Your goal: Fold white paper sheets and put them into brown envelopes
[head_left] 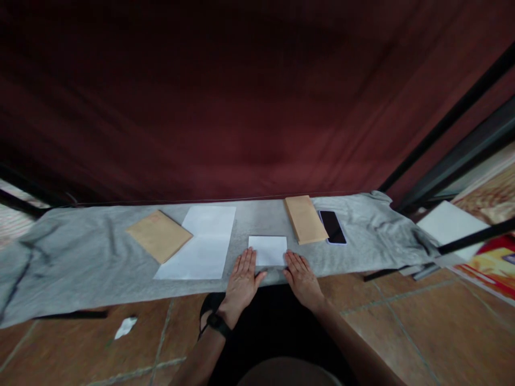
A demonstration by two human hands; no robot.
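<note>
A small white sheet of paper [270, 251], perhaps folded, lies on the grey cloth in front of me. Flat on its left edge rests my left hand [243, 274], fingers stretched out and a dark watch on the wrist. My right hand [301, 274] lies flat at the right edge, its fingers also straight. To the left are larger white sheets [209, 241], partly covered by a brown envelope [160, 236]. On the right, a stack of brown envelopes [306, 219] sits beside a phone [333, 227] with a dark screen.
The grey cloth [88, 257] covers a long narrow bench or table against a dark red curtain-like backdrop [257, 134]. Black metal bars [450, 123] stand at the right. A crumpled white scrap [125, 327] is on the brown tiled floor [426, 321].
</note>
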